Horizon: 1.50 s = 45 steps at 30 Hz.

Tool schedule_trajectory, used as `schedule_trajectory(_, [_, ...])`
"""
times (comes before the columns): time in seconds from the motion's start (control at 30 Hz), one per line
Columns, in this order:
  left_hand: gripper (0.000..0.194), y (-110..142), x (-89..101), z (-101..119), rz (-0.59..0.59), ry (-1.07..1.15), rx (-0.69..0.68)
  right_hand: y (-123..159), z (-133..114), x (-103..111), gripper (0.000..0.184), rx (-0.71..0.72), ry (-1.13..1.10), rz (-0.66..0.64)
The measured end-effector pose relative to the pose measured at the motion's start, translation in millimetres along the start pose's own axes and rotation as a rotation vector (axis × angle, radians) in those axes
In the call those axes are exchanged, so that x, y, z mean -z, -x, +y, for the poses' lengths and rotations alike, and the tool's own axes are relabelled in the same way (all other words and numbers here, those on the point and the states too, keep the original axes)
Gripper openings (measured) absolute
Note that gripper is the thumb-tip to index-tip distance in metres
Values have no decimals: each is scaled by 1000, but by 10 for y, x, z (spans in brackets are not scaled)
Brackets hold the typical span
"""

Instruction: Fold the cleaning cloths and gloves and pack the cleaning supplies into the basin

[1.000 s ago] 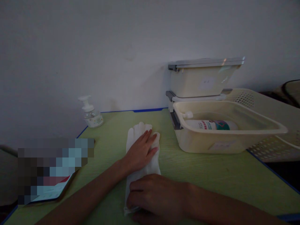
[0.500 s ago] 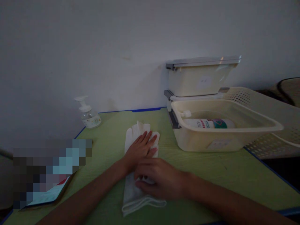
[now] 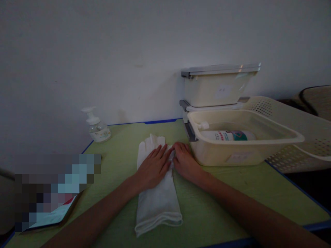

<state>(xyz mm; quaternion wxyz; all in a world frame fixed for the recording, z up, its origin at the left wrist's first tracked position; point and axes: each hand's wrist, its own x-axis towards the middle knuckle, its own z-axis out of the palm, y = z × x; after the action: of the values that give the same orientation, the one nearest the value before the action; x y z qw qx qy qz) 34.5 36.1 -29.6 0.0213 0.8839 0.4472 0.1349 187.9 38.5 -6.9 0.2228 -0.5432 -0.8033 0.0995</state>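
White gloves (image 3: 159, 203), apparently a stacked pair, lie flat on the green table (image 3: 219, 206) with the cuffs toward me and the fingers pointing away. My left hand (image 3: 155, 167) rests palm down across them, its fingers stretched out. At their right edge, my right hand (image 3: 184, 160) has its fingers closed on the glove's side near the left fingertips. Just what part it pinches is hidden by the fingers.
A cream basin (image 3: 243, 151) holding a bottle (image 3: 227, 135) stands right of my right hand. Behind are a lidded box (image 3: 214, 91) and a perforated basket (image 3: 292, 113). A pump bottle (image 3: 99, 131) stands at back left; a blurred-out tablet-like device (image 3: 49, 220) lies front left.
My right hand has moved from over the lower part of the gloves, away from me and rightward, to their right edge. My left hand stays pressed on the gloves.
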Motion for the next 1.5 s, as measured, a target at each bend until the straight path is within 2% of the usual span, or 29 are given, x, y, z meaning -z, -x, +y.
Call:
schedule_trajectory(0.2, [51, -8, 9, -7, -35, -27, -1, -39, 71, -16, 35, 15, -55, -24])
schedule_trajectory(0.4, [51, -18, 9, -2, -32, -34, 2, -74, 60, -25, 44, 68, -191, 7])
schedule_trajectory(0.53, [52, -15, 42, 21, -3, 3, -8, -69, 49, -33, 40, 100, -343, 55])
schedule_trajectory(0.73, [53, -6, 81, 39, 49, 85, -30, -60, 58, -49, 33, 93, -409, 111])
schedule_trajectory(0.87, [55, 9, 70, 40, 89, 139, -6, -69, 87, -53, 30, 92, -418, 174])
schedule_trajectory(1.07, [56, 17, 61, 35, 168, 230, -5, -69, 119, -58, 31, 68, -423, 144])
schedule_trajectory(1.2, [47, 6, 79, -1, 205, 347, 9, -71, 124, -64, 34, 61, -421, 123])
schedule_trajectory(1.3, [39, -3, 93, -21, 217, 401, 21, -74, 125, -64, 32, 46, -411, 102])
schedule_trajectory(1.5, [40, -6, 87, -22, 184, 381, 11, -58, 119, -48, 30, 0, -357, 93])
